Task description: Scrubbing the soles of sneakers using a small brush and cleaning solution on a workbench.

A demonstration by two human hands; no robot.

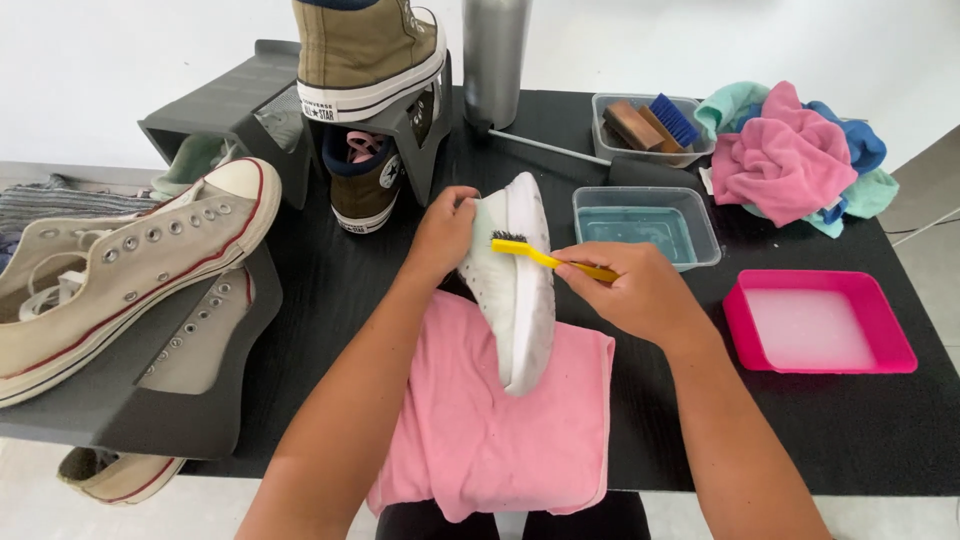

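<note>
White sneaker (pixel 515 285) propped sole-up over a pink towel (pixel 480 420) on the black bench (pixel 850 430), likely to catch drips | left hand (pixel 443 235) closed around its upper end, steadying it | right hand (pixel 640 290) pinching a yellow brush (pixel 545 258), bristles on the sole | clear water tub (pixel 650 225) and pink tray (pixel 815 322) close by.

Looks to me like a small shoe-cleaning workstation, prob. a home or studio setup, can't tell which. Evidence I see: black table (pixel 800 440) against a plain white wall, grey shoe racks (pixel 215 100) stacked w/ worn canvas sneakers (pixel 130 265), a clear tub of brushes (pixel 650 125), a clear tray of water (pixel 645 225), a pink tray of soapy liquid (pixel 815 325), a heap of coloured rags (pixel 790 155), and a pink towel (pixel 490 420) spread as a work mat.
</note>
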